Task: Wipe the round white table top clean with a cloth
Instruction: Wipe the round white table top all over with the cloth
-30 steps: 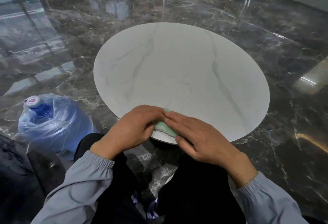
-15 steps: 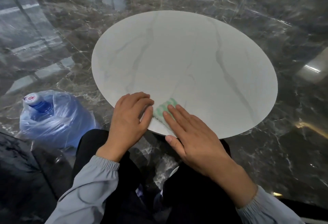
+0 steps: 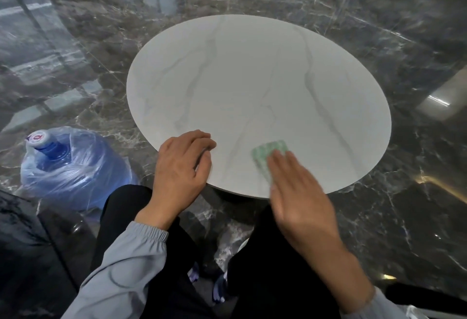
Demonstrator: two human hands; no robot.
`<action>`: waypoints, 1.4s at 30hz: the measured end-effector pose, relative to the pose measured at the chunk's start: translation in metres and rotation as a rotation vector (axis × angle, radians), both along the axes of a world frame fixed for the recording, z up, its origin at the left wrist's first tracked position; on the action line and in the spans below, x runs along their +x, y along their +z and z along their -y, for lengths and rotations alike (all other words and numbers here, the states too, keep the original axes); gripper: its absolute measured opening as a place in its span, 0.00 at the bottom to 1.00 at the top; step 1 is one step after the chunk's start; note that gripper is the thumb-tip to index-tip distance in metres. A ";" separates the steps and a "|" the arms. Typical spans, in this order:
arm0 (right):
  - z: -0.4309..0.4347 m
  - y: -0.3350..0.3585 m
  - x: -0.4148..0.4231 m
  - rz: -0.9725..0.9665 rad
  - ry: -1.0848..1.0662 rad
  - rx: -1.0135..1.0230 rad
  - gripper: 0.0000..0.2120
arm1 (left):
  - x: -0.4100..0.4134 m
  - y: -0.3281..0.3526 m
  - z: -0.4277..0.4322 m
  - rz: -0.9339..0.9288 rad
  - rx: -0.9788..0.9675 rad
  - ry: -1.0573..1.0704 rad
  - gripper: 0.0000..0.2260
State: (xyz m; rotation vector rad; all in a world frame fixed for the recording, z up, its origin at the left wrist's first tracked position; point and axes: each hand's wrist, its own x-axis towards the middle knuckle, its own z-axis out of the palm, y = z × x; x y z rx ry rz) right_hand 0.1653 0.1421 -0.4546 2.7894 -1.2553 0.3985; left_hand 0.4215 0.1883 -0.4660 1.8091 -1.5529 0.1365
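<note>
This looks like a lounge or reception area in an office or commercial building rather than a kitchen or workshop. A glossy dark marble floor (image 3: 404, 192) with white veins fills the frame and mirrors window light at upper left. A low round white marble-look table top (image 3: 252, 78) stands at centre. At lower left, a plastic-wrapped blue water-cooler bottle (image 3: 75, 174) sits on the floor.
</note>
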 end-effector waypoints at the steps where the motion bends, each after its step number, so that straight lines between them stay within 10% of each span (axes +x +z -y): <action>1: 0.007 0.000 -0.010 0.017 -0.086 0.009 0.25 | 0.000 -0.001 0.001 0.001 -0.006 0.008 0.11; 11: -0.036 -0.002 0.056 0.197 0.073 -0.047 0.22 | -0.002 -0.006 0.003 0.037 -0.033 0.024 0.11; 18: 0.023 0.000 -0.027 0.147 -0.347 0.089 0.26 | -0.004 -0.006 0.004 0.023 -0.022 0.056 0.11; 27: -0.011 0.003 0.039 0.118 0.026 0.125 0.26 | -0.006 -0.003 0.003 0.008 -0.014 0.053 0.11; 35: 0.062 0.016 -0.062 0.191 -0.437 0.215 0.30 | -0.005 -0.005 0.004 0.005 -0.032 0.048 0.11; 42: -0.003 0.019 0.033 0.056 -0.036 0.223 0.27 | -0.005 -0.005 0.005 0.015 -0.015 0.060 0.11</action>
